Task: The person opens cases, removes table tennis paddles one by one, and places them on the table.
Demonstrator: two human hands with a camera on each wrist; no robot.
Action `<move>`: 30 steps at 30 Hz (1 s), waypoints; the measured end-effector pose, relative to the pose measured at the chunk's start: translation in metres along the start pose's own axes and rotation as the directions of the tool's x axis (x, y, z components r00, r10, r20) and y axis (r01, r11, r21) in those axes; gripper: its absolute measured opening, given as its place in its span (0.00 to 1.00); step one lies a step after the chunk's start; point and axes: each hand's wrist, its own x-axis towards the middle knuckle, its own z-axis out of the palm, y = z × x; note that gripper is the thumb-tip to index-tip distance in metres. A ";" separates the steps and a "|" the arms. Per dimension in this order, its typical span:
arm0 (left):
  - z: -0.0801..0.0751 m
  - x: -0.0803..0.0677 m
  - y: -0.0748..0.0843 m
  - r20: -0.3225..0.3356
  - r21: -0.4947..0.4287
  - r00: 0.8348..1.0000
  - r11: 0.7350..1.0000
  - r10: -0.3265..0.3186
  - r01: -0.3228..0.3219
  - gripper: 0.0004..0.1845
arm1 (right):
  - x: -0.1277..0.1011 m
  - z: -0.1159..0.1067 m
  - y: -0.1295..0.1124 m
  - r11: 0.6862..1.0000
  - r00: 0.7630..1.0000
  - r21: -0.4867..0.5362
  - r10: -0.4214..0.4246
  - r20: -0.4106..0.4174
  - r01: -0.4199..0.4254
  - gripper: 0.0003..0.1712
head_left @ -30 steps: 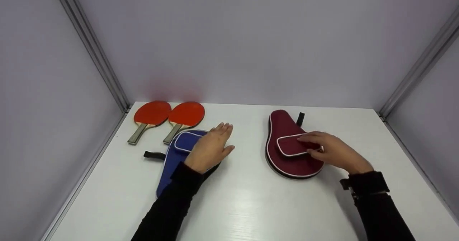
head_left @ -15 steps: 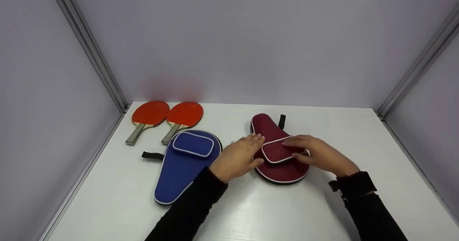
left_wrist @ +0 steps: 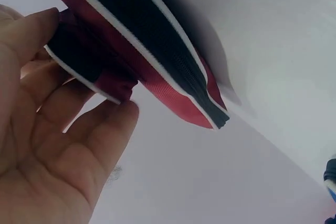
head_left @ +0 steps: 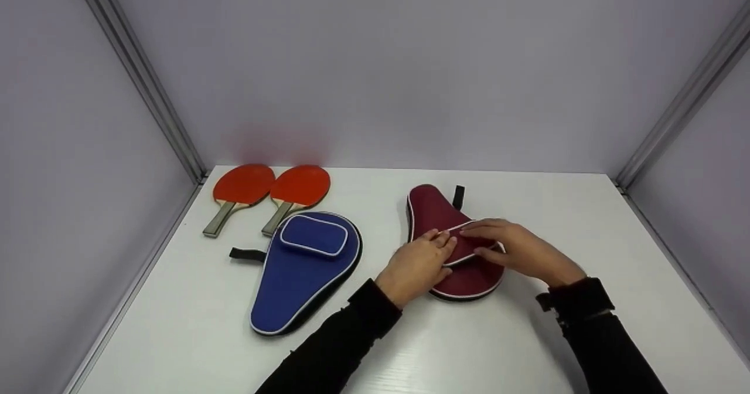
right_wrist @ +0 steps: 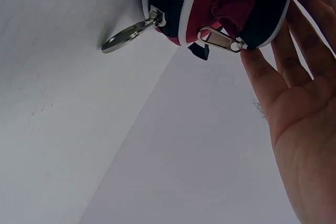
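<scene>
A burgundy table tennis paddle case with white piping lies on the table, its narrow end pointing away. My right hand holds the raised front pocket at its right end, fingers on top and thumb at the near edge. From the left, my left hand reaches over the pocket with fingers fairly straight, fingertips on it. The left wrist view shows its thumb and fingers along the pocket. Beside the right fingertips, a metal zipper pull hangs from the pocket; a larger pull hangs from the case's side zipper.
A blue paddle case lies left of the burgundy one, its black strap sticking out left. Behind it, two red paddles lie side by side at the back left of the white table. Pale panels enclose the back and sides.
The burgundy case and right hand have shifted left, then stopped. My left hand has crossed from over the blue case to the burgundy case's pocket, uncovering the blue case.
</scene>
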 end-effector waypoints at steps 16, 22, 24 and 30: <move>-0.010 0.007 0.008 -0.006 -0.007 1.000 1.000 -0.002 0.002 0.33 | -0.016 -0.023 0.024 0.988 0.983 -0.069 0.129 -0.130 -0.139 0.22; -0.008 0.017 0.016 0.009 -0.027 1.000 0.999 0.025 -0.025 0.31 | -0.022 -0.027 0.033 0.973 0.975 -0.071 0.215 -0.049 -0.218 0.13; -0.006 0.021 0.018 -0.003 -0.039 1.000 0.999 0.027 -0.027 0.29 | -0.024 -0.029 0.034 0.969 0.971 -0.058 0.241 0.012 -0.240 0.12; -0.001 0.027 0.019 -0.012 -0.063 1.000 0.998 0.014 -0.015 0.27 | -0.030 -0.030 0.034 0.948 0.929 -0.004 0.311 0.200 -0.317 0.16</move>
